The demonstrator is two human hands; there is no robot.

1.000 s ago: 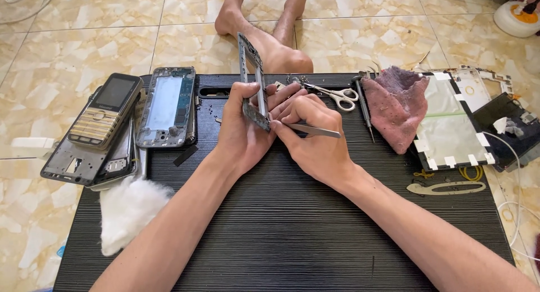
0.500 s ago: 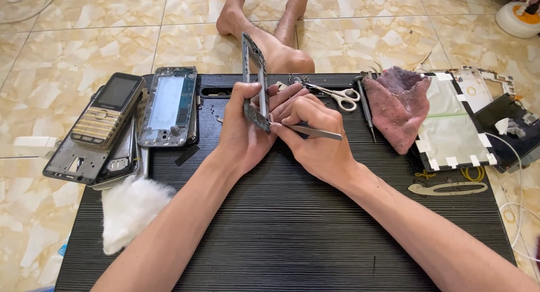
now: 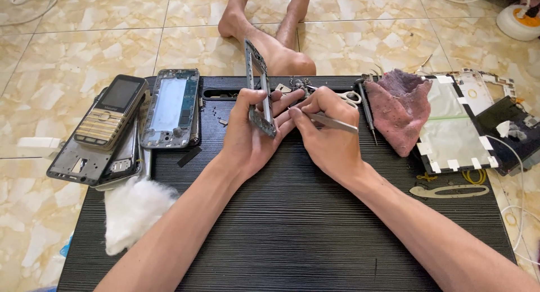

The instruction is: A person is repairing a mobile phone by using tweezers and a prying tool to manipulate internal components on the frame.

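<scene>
My left hand (image 3: 247, 137) grips a bare phone frame (image 3: 257, 81), held upright on edge above the black ribbed table (image 3: 292, 230). My right hand (image 3: 329, 137) pinches metal tweezers (image 3: 332, 122), their tip pointing left at the lower part of the frame near my left fingers. Both hands meet over the middle back of the table.
At the left lie a keypad phone (image 3: 109, 112), a phone chassis (image 3: 171, 107) and other frame parts (image 3: 84, 162). A white cotton wad (image 3: 132, 210) sits front left. Scissors (image 3: 349, 96), a screwdriver (image 3: 367, 115), a pink cloth (image 3: 399, 109) and a white-backed panel (image 3: 453, 131) lie right. My bare feet (image 3: 259, 22) rest beyond.
The hands and phone frame hold nearly the same place; the tweezers have shifted only slightly against the frame.
</scene>
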